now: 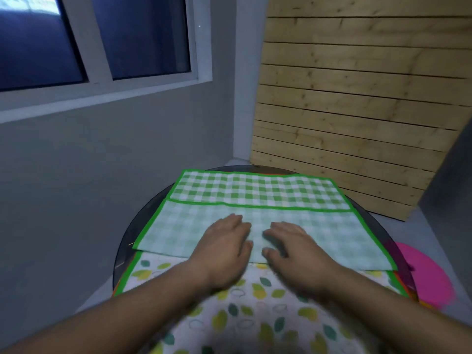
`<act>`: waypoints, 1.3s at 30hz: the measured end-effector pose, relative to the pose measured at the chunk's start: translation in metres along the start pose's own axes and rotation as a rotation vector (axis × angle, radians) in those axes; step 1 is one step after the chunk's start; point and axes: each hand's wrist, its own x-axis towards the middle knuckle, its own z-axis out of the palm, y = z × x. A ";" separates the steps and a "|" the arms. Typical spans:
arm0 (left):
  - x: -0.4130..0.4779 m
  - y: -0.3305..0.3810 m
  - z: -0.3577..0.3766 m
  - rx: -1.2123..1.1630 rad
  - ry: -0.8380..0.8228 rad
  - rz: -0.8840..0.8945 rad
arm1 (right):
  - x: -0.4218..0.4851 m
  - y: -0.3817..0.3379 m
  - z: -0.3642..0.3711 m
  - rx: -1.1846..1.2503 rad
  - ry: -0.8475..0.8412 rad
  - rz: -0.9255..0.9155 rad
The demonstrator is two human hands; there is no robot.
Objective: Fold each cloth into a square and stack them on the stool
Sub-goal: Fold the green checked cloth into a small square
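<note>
A green-and-white checked cloth (258,192) with a bright green hem lies across a round dark table (150,208). Its near part is folded over toward the far side, showing the paler reverse. My left hand (224,241) and my right hand (291,244) lie side by side, palms down, pressing on that folded flap near its middle. Under it lies a white cloth with a leaf print (255,297), spread toward me. A pink stool (426,274) shows low at the right of the table.
Orange cloth edges (403,282) peek out beneath the leaf cloth at the right. A grey wall with a window (97,47) stands to the left. A wooden slatted panel (357,111) leans behind the table.
</note>
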 end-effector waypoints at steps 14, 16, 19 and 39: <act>-0.021 -0.013 0.008 0.167 -0.281 -0.403 | -0.009 0.005 0.034 -0.175 -0.146 0.177; -0.026 -0.024 0.003 0.188 -0.275 -0.481 | -0.011 0.011 0.030 -0.187 -0.161 0.197; -0.031 -0.034 -0.004 0.186 -0.278 -0.576 | -0.015 0.021 0.021 -0.199 -0.179 0.229; -0.008 0.024 0.020 0.124 -0.167 -0.058 | -0.034 0.089 -0.007 -0.254 -0.180 0.360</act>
